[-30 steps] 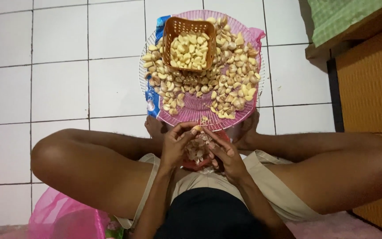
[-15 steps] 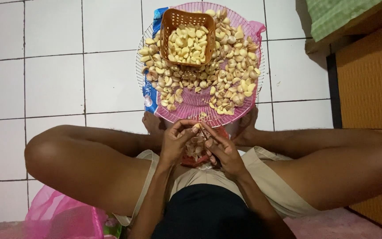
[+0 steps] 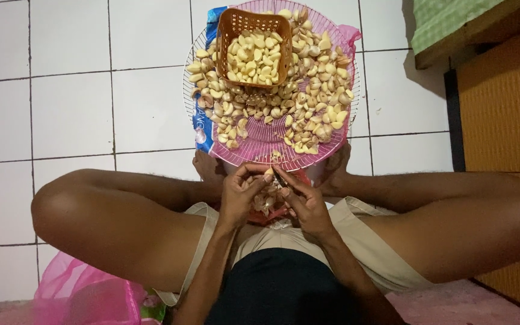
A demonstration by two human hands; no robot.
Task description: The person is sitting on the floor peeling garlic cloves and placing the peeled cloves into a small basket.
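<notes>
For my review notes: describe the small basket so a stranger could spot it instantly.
On the white tiled floor, ahead of the crossed legs, lies a round pink wire tray heaped with garlic cloves. The orange plastic basket sits at its far edge, the only square, walled container there.
</notes>
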